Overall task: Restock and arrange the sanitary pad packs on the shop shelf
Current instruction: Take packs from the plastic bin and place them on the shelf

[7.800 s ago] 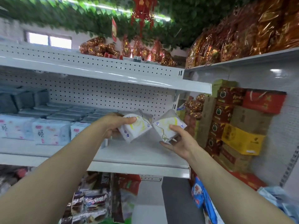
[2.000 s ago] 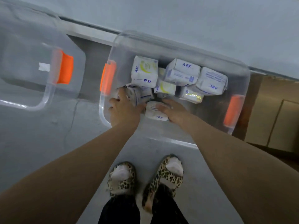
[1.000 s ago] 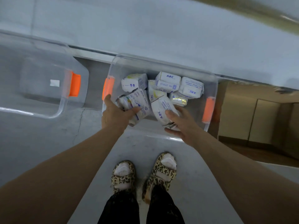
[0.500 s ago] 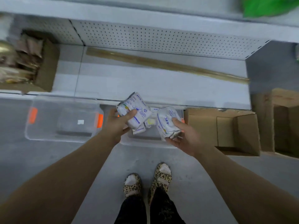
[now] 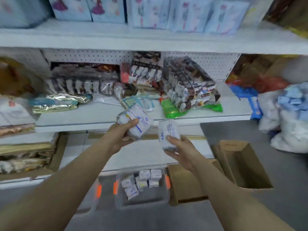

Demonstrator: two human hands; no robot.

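Observation:
My left hand (image 5: 120, 135) grips white sanitary pad packs (image 5: 138, 120) with blue print, held in front of the middle shelf edge. My right hand (image 5: 179, 149) grips another white pad pack (image 5: 168, 132) marked ABC, just to the right and slightly lower. Below them on the floor stands a clear plastic bin (image 5: 120, 202) with orange latches, and several more white pad packs (image 5: 143, 180) lie inside it. Along the top shelf (image 5: 150, 39) stands a row of pale blue pad packs (image 5: 186, 14).
The middle shelf (image 5: 83, 117) carries snack bags, foil packets and a green packet. Open cardboard boxes (image 5: 241, 164) sit on the floor at the right, a second clear bin (image 5: 93, 197) at the left. White and blue sacks (image 5: 290, 117) pile at the far right.
Both hands have risen from the bin with their packs, and my view has lifted from the floor to the shelves. The bin now lies well below the hands.

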